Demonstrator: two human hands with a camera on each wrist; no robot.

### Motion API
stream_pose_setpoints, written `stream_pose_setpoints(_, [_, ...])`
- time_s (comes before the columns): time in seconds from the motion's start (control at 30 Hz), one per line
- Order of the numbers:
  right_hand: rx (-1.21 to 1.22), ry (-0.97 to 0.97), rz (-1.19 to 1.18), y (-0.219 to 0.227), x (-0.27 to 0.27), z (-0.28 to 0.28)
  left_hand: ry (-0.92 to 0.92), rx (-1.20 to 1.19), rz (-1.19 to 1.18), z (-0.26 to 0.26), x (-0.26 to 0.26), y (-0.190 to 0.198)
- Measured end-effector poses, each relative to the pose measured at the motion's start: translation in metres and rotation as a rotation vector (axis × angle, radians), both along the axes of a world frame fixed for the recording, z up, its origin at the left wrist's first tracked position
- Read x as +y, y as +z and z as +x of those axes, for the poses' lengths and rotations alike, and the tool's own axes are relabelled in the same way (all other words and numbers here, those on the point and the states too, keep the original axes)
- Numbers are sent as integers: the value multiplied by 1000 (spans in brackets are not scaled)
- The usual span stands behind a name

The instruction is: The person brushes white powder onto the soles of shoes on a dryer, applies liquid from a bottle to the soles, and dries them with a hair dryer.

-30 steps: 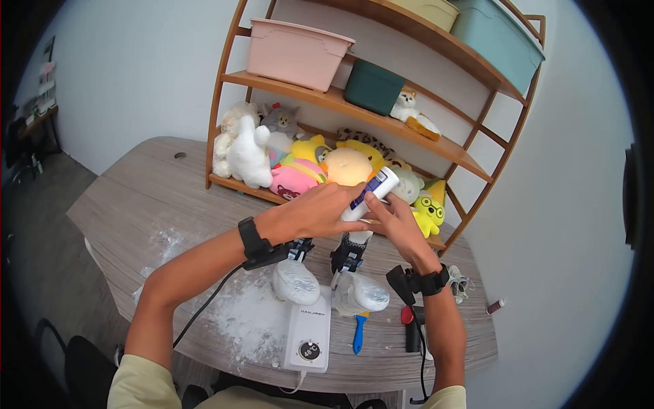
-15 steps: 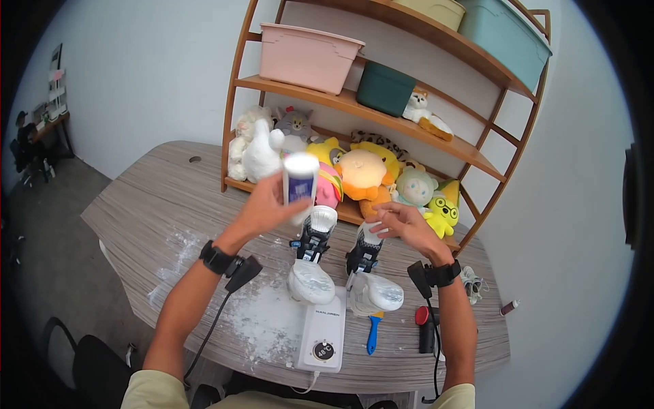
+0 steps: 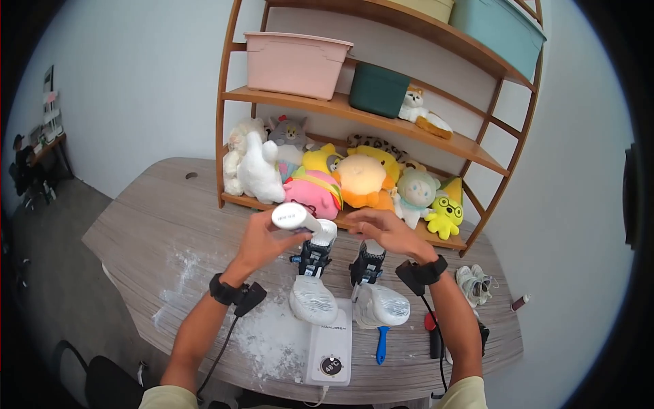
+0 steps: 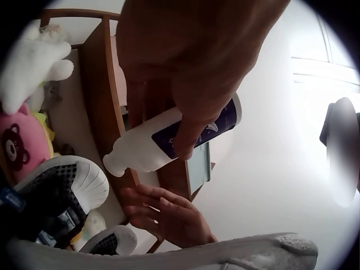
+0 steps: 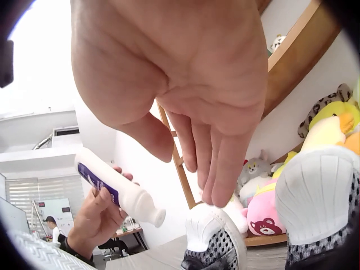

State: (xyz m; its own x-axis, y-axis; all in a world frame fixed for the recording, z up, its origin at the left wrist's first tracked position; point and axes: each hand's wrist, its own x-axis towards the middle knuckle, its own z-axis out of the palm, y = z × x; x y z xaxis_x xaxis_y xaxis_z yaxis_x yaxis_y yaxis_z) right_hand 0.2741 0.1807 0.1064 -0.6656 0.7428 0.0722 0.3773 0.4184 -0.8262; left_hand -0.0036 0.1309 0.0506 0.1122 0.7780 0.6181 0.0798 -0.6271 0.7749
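1. And the bottle (image 3: 293, 217) has moved! Upright half a second ago, it's now tipped over, base towards the head camera, neck angled down towards the right.
2. The left hand (image 3: 261, 244) grips it round the middle; what's inside doesn't show.
3. Over at three o'clock from the bottle, the right hand (image 3: 387, 232) holds nothing, fingers extended, just apart from the neck.
4. Containers on the shelf unit (image 3: 293, 99): pink bin (image 3: 295, 68) at twelve, dark green bin (image 3: 379, 90) at one, pale teal bin (image 3: 501, 41) between one and two, contents hidden.
5. In the way? Bottle and right hand partly cover two white-toed shoes (image 3: 325, 234) in the head view.
6. Between five and six, a white box (image 3: 332, 344) reads 48°C; blue-handled brush (image 3: 382, 346) at five, white residue (image 3: 262, 341) across the table (image 3: 139, 228) between six and seven.
7. Plush toys (image 3: 361, 180) crowd the bottom shelf, eleven round to three!
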Motion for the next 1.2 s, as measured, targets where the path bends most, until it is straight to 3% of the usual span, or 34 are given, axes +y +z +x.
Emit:
stream_pose_setpoints(0.17, [-110,105,367,-19,20,-19,22,197,297,12,-2,-5])
stream_pose_setpoints(0.27, [-56,162,206,-29,26,-25,-55,279,421,14,-2,-3])
stream_pose_setpoints(0.4, [5,132,163,-45,36,-27,-163,404,496,21,7,2])
stream_pose_setpoints(0.5, [8,104,132,-41,33,-26,-143,564,603,26,15,-3])
stream_pose_setpoints(0.73, [44,127,126,-43,37,-23,-181,654,513,26,2,-4])
stream_pose_setpoints(1.07, [21,111,188,-47,35,-25,-97,499,501,22,10,5])
stream_pose_setpoints(1.2, [37,110,169,-48,34,-25,-77,517,478,21,0,-7])
